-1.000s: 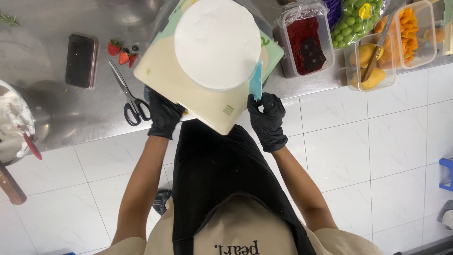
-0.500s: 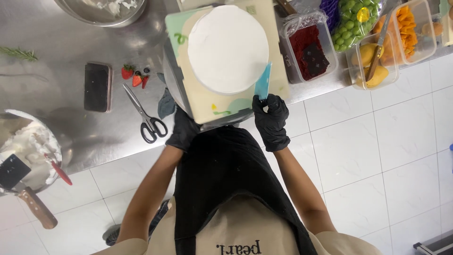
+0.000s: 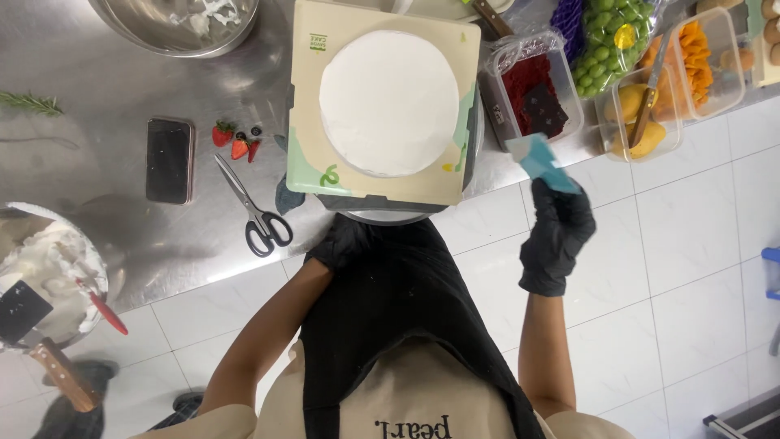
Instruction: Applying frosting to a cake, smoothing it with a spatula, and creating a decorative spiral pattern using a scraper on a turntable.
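Note:
A round cake with smooth white frosting [image 3: 388, 102] sits on a cream square board [image 3: 309, 122] atop a turntable [image 3: 382, 216] on the steel counter. My left hand [image 3: 345, 242], in a black glove, rests at the turntable's near edge, partly under the board. My right hand [image 3: 559, 232], also black-gloved, is off to the right of the cake, away from it, and holds a light blue scraper [image 3: 538, 161] pointing up toward the counter edge.
Scissors [image 3: 253, 210], a black phone [image 3: 169, 160] and cut strawberries [image 3: 236, 143] lie left of the board. A cream bowl with a red spatula [image 3: 57, 272] sits far left. Tubs of red filling [image 3: 532, 93], green grapes [image 3: 617, 36] and orange fruit [image 3: 691, 57] stand at right.
My right hand has pulled the blue scraper away from the cake's side to the right. The board now sits squarer to me, and my left hand stays at the turntable.

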